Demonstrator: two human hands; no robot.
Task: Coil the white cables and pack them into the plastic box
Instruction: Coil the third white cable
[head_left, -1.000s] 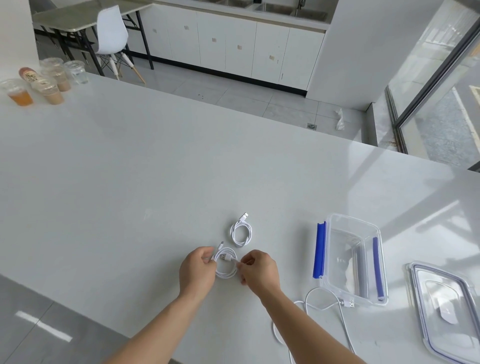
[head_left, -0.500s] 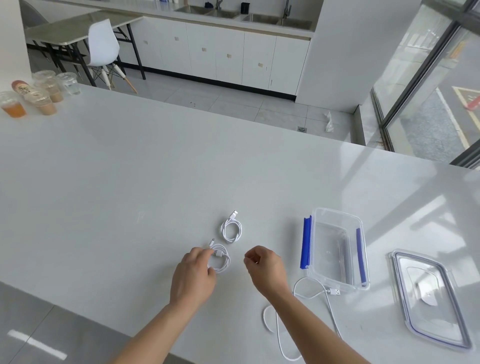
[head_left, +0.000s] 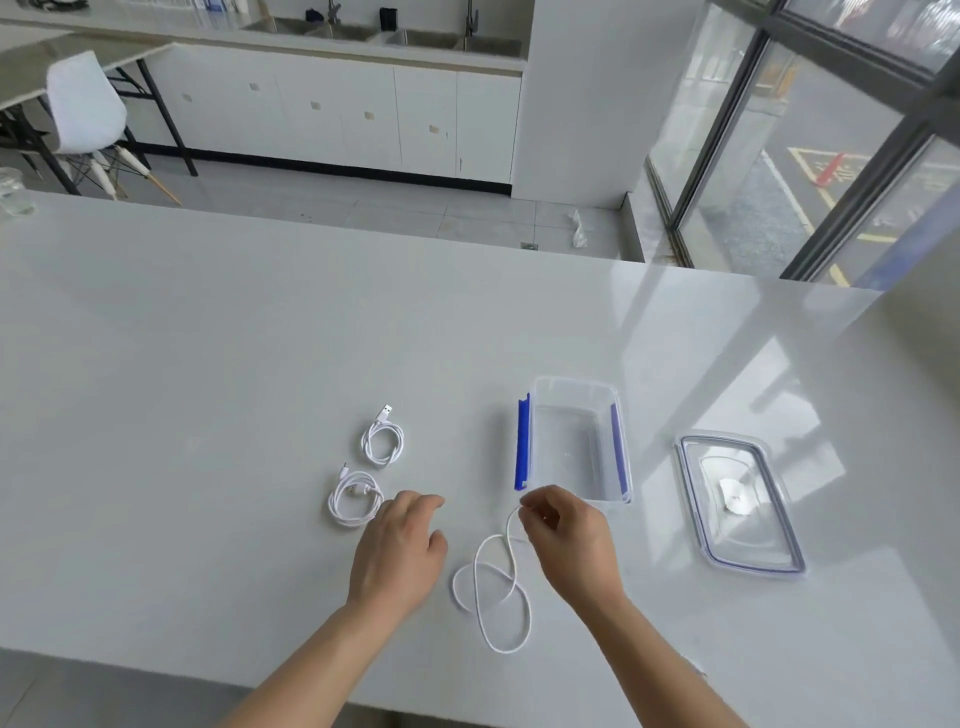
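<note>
Two coiled white cables lie on the white table: the farther coil (head_left: 383, 440) and the nearer coil (head_left: 355, 499). A third white cable (head_left: 493, 587) lies in loose loops between my hands. My right hand (head_left: 566, 535) pinches one end of this loose cable and lifts it slightly. My left hand (head_left: 400, 551) hovers with relaxed fingers just right of the nearer coil, holding nothing. The clear plastic box (head_left: 618, 447) with blue side clips stands open and empty just beyond my right hand.
The box's clear lid (head_left: 779, 545) lies flat on the table to the right of the box. A clear cup (head_left: 13, 195) stands at the far left table edge. Beyond the table are floor, cabinets and a white chair (head_left: 85, 109).
My left hand let go of the nearer coil, which now lies on the table. My right hand moved right and picked up an end of the loose cable. The camera view shifted right.
</note>
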